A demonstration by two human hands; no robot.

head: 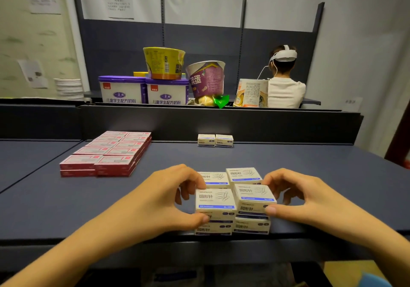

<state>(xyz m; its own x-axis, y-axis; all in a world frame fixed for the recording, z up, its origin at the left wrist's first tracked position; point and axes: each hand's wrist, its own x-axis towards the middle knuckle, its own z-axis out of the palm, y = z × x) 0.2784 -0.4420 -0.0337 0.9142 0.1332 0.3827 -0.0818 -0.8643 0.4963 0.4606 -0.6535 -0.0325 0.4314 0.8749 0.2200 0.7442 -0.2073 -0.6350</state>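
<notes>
Well, from the head view, both hands are on the cluster of white boxes at the near edge of the dark surface. My left hand pinches the left front box, thumb on its near face and fingers curled over its far edge. My right hand grips the right front box the same way, thumb in front, fingers bent round the back. My curled fingers hide the far sides of both boxes, and I cannot tell how many layers sit under the right one, since only slivers show.

The two rear boxes of the cluster are partly covered by the front ones. A pair of small boxes stands well apart against the back wall of the surface. Red boxes lie stacked in rows to the left, their print too blurred to read.

Beyond the divider, tubs and paper cups are cut off at the base, and a person sits with their back turned, lower body hidden.
</notes>
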